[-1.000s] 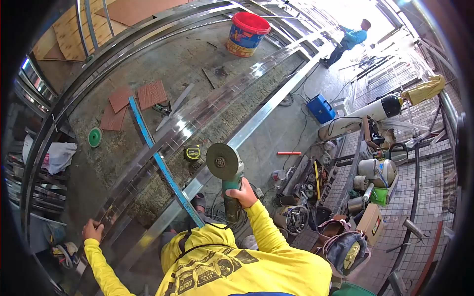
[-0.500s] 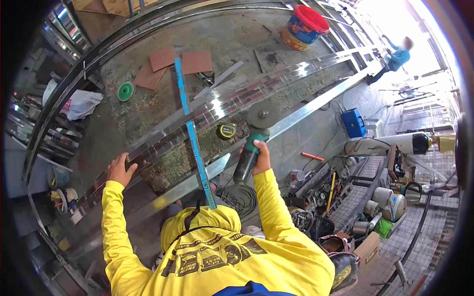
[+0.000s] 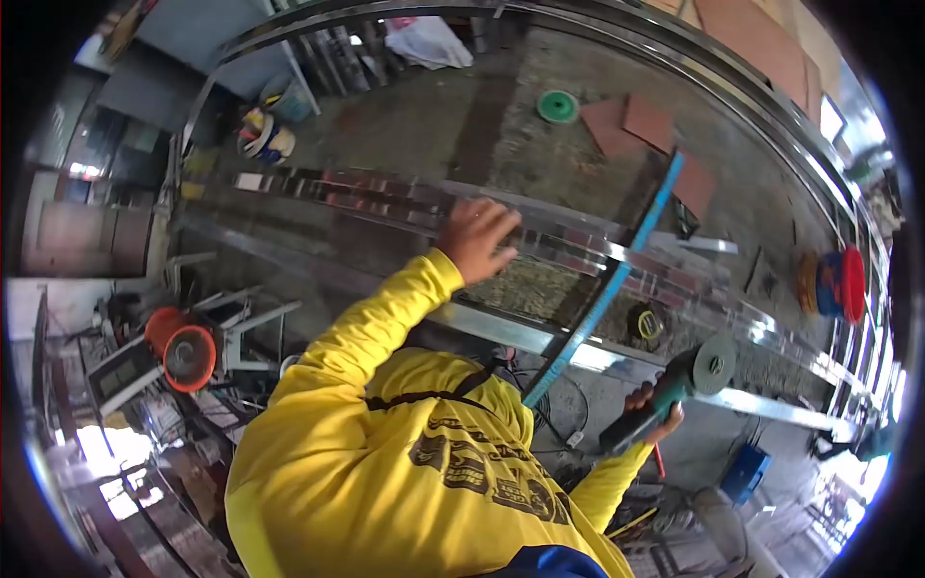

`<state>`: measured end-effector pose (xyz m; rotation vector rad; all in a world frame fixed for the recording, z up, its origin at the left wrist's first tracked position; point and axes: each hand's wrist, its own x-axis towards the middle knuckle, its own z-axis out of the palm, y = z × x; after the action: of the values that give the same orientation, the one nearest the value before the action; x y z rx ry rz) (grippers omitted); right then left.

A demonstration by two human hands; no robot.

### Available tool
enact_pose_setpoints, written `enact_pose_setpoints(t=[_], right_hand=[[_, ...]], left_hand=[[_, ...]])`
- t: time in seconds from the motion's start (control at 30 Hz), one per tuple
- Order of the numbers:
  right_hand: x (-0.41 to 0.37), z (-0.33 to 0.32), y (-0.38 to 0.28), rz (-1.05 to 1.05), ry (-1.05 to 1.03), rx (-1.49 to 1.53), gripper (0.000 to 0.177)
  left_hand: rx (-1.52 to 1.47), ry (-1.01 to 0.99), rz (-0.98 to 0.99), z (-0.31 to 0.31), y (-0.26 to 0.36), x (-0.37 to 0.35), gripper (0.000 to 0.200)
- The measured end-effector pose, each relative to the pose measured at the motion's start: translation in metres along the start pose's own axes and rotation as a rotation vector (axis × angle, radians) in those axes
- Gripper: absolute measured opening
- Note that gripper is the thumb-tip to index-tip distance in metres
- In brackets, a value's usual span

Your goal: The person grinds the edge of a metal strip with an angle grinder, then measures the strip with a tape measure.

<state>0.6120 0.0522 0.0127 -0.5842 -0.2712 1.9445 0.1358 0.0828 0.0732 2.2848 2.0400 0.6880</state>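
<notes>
Green angle grinder (image 3: 686,378), clasped in the right hand (image 3: 665,419), slants lower-left to upper-right, disc end uppermost; left hand (image 3: 479,238) rests spread-fingered on the steel frame (image 3: 318,183).

I saw a green disc (image 3: 557,106) on the concrete floor at the upper middle, with reddish tiles (image 3: 647,120) just to its right. A long blue straightedge (image 3: 617,279) slanted through the centre right, with a yellow tape measure (image 3: 648,325) near it. A red-rimmed bucket (image 3: 840,284) showed at the right edge, an orange drum (image 3: 183,349) at the left, and a blue box (image 3: 747,472) at the lower right.
</notes>
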Motion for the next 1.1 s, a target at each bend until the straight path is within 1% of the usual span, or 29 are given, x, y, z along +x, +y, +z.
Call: enact_pose_setpoints(t=[0.03, 0.13, 0.17, 0.23, 0.27, 0.3, 0.37, 0.43, 0.47, 0.57, 0.6, 0.63, 0.7, 0.77, 0.8, 0.83, 0.9, 0.93, 1.03, 1.07, 1.1], right_hand=[[-0.009, 0.004, 0.011, 0.013, -0.058, -0.011, 0.071], [-0.024, 0.033, 0.039, 0.129, -0.154, -0.024, 0.080], [-0.028, 0.043, 0.051, 0.178, -0.181, 0.003, 0.080], [-0.037, 0.063, 0.078, 0.258, -0.227, 0.055, 0.082], [-0.040, 0.074, 0.094, 0.290, -0.259, 0.128, 0.081], [-0.041, 0.075, 0.107, 0.333, -0.297, 0.167, 0.083], [-0.040, 0.099, 0.128, 0.383, -0.356, 0.196, 0.087], [-0.034, 0.112, 0.141, 0.418, -0.370, 0.113, 0.088], [-0.034, 0.118, 0.146, 0.426, -0.373, 0.067, 0.088], [-0.034, 0.144, 0.180, 0.308, -0.320, 0.185, 0.086], [-0.035, 0.156, 0.196, 0.235, -0.310, 0.224, 0.086], [-0.028, 0.167, 0.205, 0.203, -0.393, 0.172, 0.085], [-0.024, 0.184, 0.228, 0.044, -0.338, 0.074, 0.083], [-0.017, 0.204, 0.251, -0.096, -0.293, -0.031, 0.081], [-0.014, 0.214, 0.265, -0.163, -0.268, -0.083, 0.081], [-0.010, 0.229, 0.280, -0.211, -0.199, -0.124, 0.080], [0.001, 0.274, 0.313, -0.308, -0.069, -0.231, 0.080], [0.004, 0.291, 0.317, -0.291, -0.038, -0.264, 0.072], [0.016, 0.331, 0.314, -0.246, 0.278, -0.589, 0.058], [0.024, 0.330, 0.312, -0.232, 0.324, -0.663, 0.045], [0.033, 0.332, 0.315, -0.238, 0.370, -0.696, 0.043]], left_hand=[[-0.021, 0.043, 0.038, 0.001, 0.008, -0.008, 0.051], [-0.213, -0.027, 0.019, 0.011, 0.031, -0.029, 0.035], [-0.261, -0.056, 0.014, 0.012, 0.039, -0.036, 0.030], [-0.367, -0.067, 0.041, 0.013, 0.047, -0.052, 0.025], [-0.426, -0.072, 0.058, 0.012, 0.050, -0.059, 0.022], [-0.493, -0.112, 0.061, 0.008, 0.053, -0.063, 0.018], [-0.530, -0.167, 0.085, 0.004, 0.051, -0.076, 0.017], [-0.546, -0.264, 0.095, -0.007, 0.043, -0.087, 0.016], [-0.559, -0.312, 0.113, -0.011, 0.038, -0.090, 0.016], [-0.713, -0.397, 0.119, -0.025, 0.013, -0.109, 0.016], [-0.802, -0.380, 0.140, -0.028, 0.004, -0.116, 0.017], [-0.926, -0.485, 0.116, -0.027, -0.007, -0.125, 0.026], [-1.229, -0.781, -0.056, -0.046, -0.021, -0.136, 0.038], [-1.313, -0.965, -0.052, -0.065, -0.031, -0.149, 0.057], [-1.329, -1.015, 0.004, -0.076, -0.036, -0.153, 0.068], [-1.347, -1.067, 0.063, -0.086, -0.039, -0.156, 0.080], [-1.314, -0.887, 0.047, -0.089, -0.045, -0.172, 0.085], [-1.281, -0.811, 0.044, -0.091, -0.046, -0.173, 0.088], [-1.095, -0.538, -0.046, -0.109, -0.063, -0.164, 0.079], [-1.063, -0.516, -0.040, -0.112, -0.075, -0.157, 0.073], [-1.046, -0.504, -0.052, -0.113, -0.083, -0.155, 0.074]])
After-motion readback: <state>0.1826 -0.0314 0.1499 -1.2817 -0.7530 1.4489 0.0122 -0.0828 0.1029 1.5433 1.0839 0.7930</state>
